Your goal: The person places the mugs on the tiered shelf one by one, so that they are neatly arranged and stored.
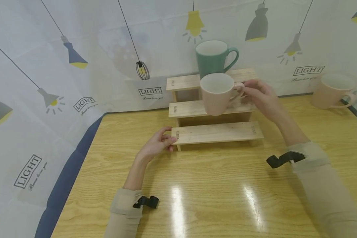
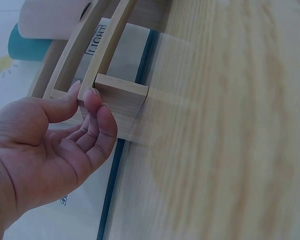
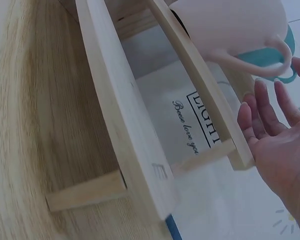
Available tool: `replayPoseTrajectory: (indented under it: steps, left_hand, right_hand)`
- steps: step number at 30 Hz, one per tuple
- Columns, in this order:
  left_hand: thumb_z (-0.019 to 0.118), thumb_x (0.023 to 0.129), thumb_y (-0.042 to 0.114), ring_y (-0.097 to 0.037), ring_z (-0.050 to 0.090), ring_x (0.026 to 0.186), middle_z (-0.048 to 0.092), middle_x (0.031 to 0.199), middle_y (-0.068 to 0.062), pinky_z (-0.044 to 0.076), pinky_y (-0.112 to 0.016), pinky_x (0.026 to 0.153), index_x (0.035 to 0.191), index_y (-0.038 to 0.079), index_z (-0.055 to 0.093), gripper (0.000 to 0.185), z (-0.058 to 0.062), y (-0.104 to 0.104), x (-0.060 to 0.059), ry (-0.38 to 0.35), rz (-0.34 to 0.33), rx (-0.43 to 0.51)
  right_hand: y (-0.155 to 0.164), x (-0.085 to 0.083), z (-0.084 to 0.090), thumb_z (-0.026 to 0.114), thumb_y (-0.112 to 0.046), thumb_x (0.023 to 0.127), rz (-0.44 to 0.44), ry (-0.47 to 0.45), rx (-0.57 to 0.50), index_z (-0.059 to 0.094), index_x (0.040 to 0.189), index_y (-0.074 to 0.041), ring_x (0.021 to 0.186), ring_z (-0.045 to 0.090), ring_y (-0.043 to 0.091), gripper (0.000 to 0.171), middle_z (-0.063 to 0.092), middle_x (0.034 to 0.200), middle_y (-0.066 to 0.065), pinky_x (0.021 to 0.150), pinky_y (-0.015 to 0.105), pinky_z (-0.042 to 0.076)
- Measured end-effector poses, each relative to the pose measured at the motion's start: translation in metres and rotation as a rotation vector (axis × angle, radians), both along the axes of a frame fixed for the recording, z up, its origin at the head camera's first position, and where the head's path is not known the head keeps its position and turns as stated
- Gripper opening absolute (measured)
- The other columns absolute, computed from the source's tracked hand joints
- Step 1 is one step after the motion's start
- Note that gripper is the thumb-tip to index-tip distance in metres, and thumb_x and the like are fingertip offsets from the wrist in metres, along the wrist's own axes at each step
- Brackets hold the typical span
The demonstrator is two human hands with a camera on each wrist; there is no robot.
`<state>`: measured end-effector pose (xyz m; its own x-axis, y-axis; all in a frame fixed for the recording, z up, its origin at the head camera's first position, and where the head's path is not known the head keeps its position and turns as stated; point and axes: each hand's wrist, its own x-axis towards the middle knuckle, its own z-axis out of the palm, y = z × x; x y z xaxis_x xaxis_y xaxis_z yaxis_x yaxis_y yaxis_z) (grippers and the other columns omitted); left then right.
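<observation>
Pink mug (image 1: 216, 93) sits on mid step of wooden rack (image 1: 217, 133), right hand (image 1: 263, 97) w/ fingers straight, apart by its handle; left hand (image 1: 156, 144) pinches bottom step's left end.

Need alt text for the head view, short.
A person's right hand touches the handle of a pink mug on the middle step of a three-tier wooden riser, while the left hand holds the bottom step's left end. A teal mug stands on the top step, and another pink mug sits far right on the wooden table.
</observation>
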<state>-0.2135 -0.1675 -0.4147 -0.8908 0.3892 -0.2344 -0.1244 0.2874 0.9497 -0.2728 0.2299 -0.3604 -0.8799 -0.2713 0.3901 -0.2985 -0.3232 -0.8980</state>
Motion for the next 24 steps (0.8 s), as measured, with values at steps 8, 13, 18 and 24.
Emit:
replayPoseTrajectory:
  steps: [8, 13, 18, 24]
  left_hand:
    - [0.06, 0.104, 0.017, -0.018, 0.062, 0.076, 0.062, 0.109, -0.015, 0.052, -0.039, 0.083, 0.156, 0.005, 0.025, 0.064, 0.001, 0.001, 0.0, -0.007, 0.007, -0.005]
    - [0.06, 0.104, 0.017, -0.018, 0.062, 0.077, 0.062, 0.109, -0.015, 0.052, -0.039, 0.084, 0.157, 0.005, 0.025, 0.065, 0.001, 0.001, 0.0, -0.004, 0.002, -0.009]
    - [0.06, 0.104, 0.017, -0.018, 0.062, 0.077, 0.062, 0.11, -0.015, 0.052, -0.037, 0.084, 0.157, 0.005, 0.025, 0.064, 0.001, 0.001, 0.0, 0.004, 0.002, -0.011]
    - [0.06, 0.104, 0.018, -0.018, 0.062, 0.077, 0.062, 0.111, -0.016, 0.051, -0.036, 0.084, 0.158, 0.004, 0.023, 0.066, 0.001, 0.001, 0.001, 0.008, -0.003, -0.022]
  right_hand:
    - [0.022, 0.005, -0.003, 0.054, 0.0, 0.103, -0.06, 0.022, 0.009, 0.058, 0.116, 0.006, 0.097, 0.063, 0.023, 0.015, 0.065, 0.107, 0.013, 0.08, 0.029, 0.055]
    - [0.042, 0.009, -0.007, 0.052, 0.003, 0.103, -0.085, 0.021, -0.02, 0.059, 0.115, 0.006, 0.096, 0.065, 0.021, 0.014, 0.068, 0.106, 0.012, 0.082, 0.027, 0.055]
    - [0.064, 0.012, -0.01, 0.05, 0.008, 0.102, -0.115, 0.027, -0.041, 0.061, 0.112, 0.003, 0.093, 0.067, 0.02, 0.016, 0.07, 0.103, 0.011, 0.08, 0.025, 0.055]
    - [0.096, 0.02, -0.014, 0.051, 0.008, 0.101, -0.179, 0.02, -0.007, 0.063, 0.111, 0.003, 0.092, 0.067, 0.015, 0.016, 0.072, 0.102, 0.008, 0.078, 0.022, 0.054]
